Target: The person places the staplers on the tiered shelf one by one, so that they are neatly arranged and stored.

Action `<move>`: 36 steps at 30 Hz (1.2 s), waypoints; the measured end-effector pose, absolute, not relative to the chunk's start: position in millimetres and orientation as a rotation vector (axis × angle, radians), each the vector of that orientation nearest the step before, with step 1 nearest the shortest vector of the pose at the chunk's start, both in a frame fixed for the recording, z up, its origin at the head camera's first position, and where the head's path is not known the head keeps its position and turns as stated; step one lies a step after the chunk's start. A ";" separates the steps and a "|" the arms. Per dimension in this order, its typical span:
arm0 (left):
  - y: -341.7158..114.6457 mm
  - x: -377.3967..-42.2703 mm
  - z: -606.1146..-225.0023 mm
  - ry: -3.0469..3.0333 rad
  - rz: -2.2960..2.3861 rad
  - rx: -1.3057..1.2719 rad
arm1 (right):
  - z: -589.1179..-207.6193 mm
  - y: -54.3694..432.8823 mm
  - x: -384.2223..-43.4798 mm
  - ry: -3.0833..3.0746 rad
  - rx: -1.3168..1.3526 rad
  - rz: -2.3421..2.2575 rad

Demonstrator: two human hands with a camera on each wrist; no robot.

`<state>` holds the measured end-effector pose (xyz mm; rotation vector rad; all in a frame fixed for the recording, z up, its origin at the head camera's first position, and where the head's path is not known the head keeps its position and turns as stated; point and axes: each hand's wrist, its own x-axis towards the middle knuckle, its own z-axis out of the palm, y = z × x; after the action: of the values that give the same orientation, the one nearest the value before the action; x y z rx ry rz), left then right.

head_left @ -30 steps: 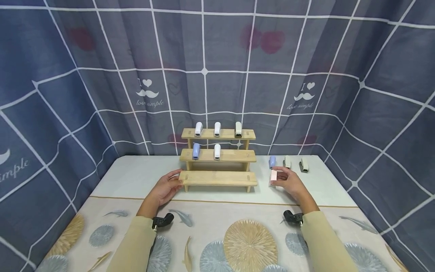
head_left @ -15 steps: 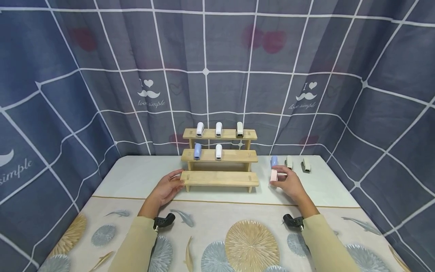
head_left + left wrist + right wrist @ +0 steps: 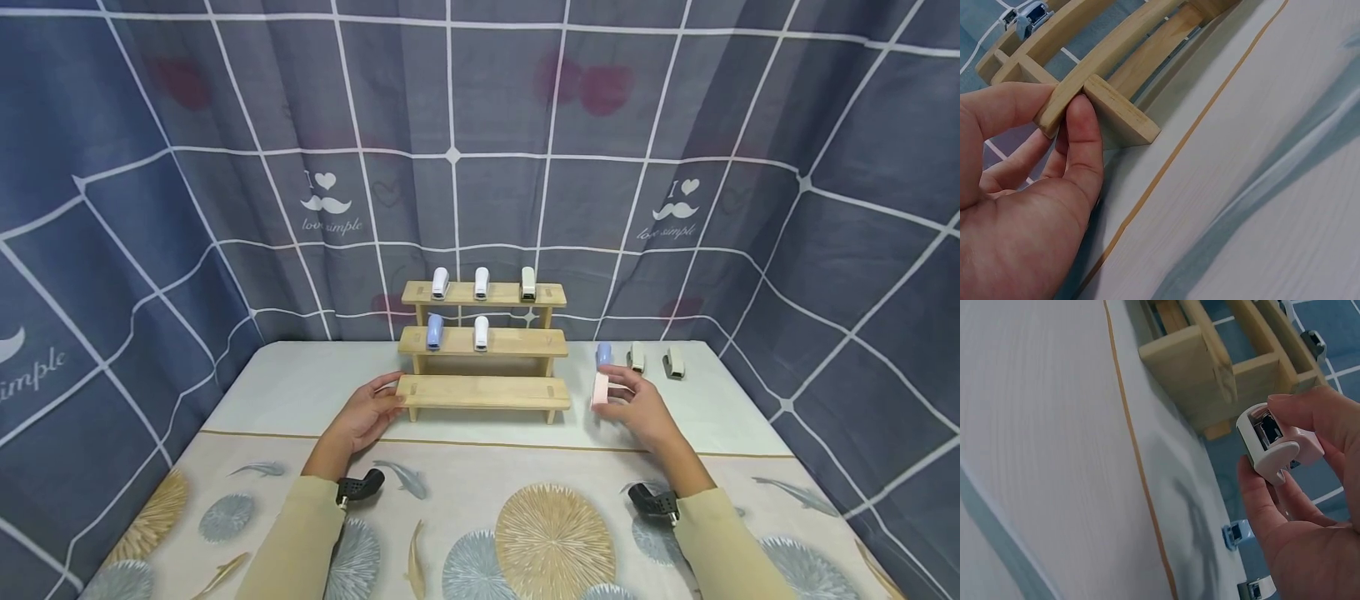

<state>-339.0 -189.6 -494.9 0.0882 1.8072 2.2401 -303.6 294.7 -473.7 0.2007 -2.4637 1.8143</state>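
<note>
My right hand pinches a small pink-and-white stapler between thumb and fingers, to the right of a three-step wooden shelf. In the right wrist view the stapler is off the table, its open end facing the camera. My left hand grips the left end of the lowest step; the left wrist view shows the thumb and a finger on the board's end. On the middle step stand a blue stapler and a white stapler. Two white staplers and a cream stapler stand on the top step.
Right of the shelf, a blue stapler and two cream staplers stand on the white tabletop. A patterned cloth covers the table's front. Blue checked curtain hangs close behind and at both sides.
My right hand has lifted the pink-and-white stapler slightly off the table and shifted it a little to the left. My left hand has kept its grip on the shelf.
</note>
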 end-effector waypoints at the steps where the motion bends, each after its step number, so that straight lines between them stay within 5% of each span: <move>1: -189.6 -338.8 -494.4 1.807 2.242 0.089 | -471.8 293.3 -301.7 -2.466 0.205 1.813; 36: -192.0 -341.3 -491.9 1.872 2.193 0.081 | -412.9 226.2 -317.6 -2.452 0.428 1.870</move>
<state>-341.3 -192.0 -491.9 0.0807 1.8720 2.1929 -317.6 226.2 -412.9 0.4282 -2.4517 1.8697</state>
